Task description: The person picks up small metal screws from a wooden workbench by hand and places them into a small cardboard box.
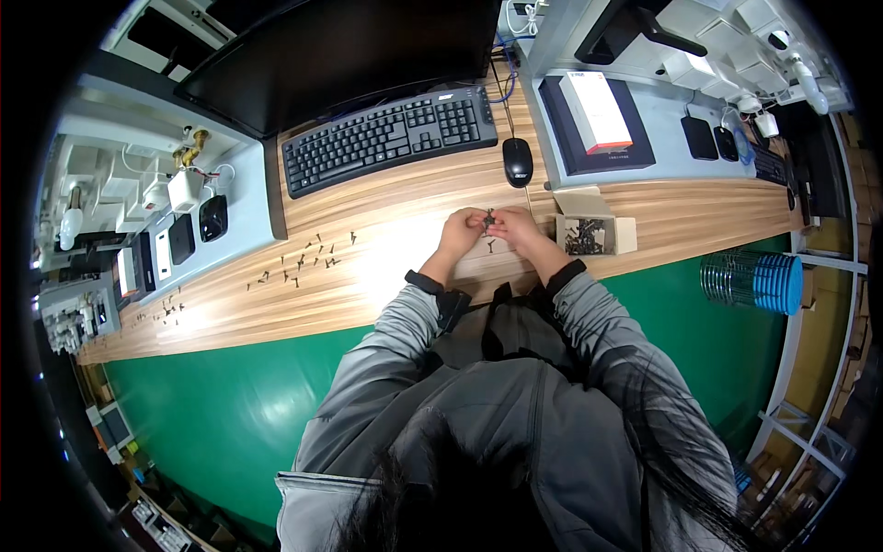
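Both my hands meet over the wood-grain desk. My left hand [462, 236] and my right hand [516, 226] hold a small bunch of dark screws [489, 221] between their fingertips. Just below the fingers, a dark screw [490, 245] rests on the desk. To the right of my right hand stands an open cardboard box [625, 236] with many dark screws [583, 236] in it. Further left, several dark screws [301, 262] lie scattered on the desktop, with more screws [169, 309] near its far left end.
A black keyboard [393, 138] lies below a monitor [345, 55], with a black mouse [517, 163] beside it. To the right, a white box [594, 110] rests on a dark flat box [638, 131]. A blue-and-wire basket [776, 281] is beyond the desk's front edge at right.
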Tool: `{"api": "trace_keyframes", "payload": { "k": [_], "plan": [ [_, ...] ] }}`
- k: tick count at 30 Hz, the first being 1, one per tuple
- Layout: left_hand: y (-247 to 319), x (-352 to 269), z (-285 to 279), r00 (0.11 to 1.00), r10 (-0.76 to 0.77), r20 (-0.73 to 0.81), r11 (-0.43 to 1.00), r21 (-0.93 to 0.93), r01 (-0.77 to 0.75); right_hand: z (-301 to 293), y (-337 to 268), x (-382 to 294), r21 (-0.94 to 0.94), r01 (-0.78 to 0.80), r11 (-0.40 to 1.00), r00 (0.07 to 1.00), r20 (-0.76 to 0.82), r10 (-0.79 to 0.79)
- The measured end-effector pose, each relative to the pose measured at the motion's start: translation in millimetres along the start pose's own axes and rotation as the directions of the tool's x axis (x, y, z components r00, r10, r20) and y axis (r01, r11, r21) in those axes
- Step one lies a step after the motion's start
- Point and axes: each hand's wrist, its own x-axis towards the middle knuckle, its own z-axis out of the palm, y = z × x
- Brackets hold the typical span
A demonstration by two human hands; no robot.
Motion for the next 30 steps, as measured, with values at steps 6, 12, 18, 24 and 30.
{"api": "trace_keyframes", "payload": {
  "k": [6, 12, 18, 24, 30],
  "plan": [
    [16, -7, -2, 1.000, 0.011, 0.015, 1.000, -0.010, -0.011, 6, -17, -27, 0.038, 0.015, 0.999, 0.999, 0.052, -0.017],
    [59, -24, 15, 0.996, 0.081, -0.036, 0.997, 0.013, -0.081, -7, -37, -58, 0.068, 0.061, 0.996, 0.994, 0.090, -0.067],
    [103, -32, 74, 0.966, 0.254, -0.048, 0.944, 0.230, -0.237, -62, -69, -100, 0.116, 0.153, 0.981, 0.973, 0.155, -0.170],
    [124, -31, 155, 0.969, 0.239, 0.065, 0.949, 0.196, -0.247, -145, -79, -124, 0.094, 0.201, 0.975, 0.975, 0.074, -0.208],
    [132, -39, 146, 0.975, 0.206, -0.078, 0.911, 0.380, -0.162, -193, -61, -118, -0.852, 0.392, 0.346, 0.805, 0.137, -0.577]
  ]
}}
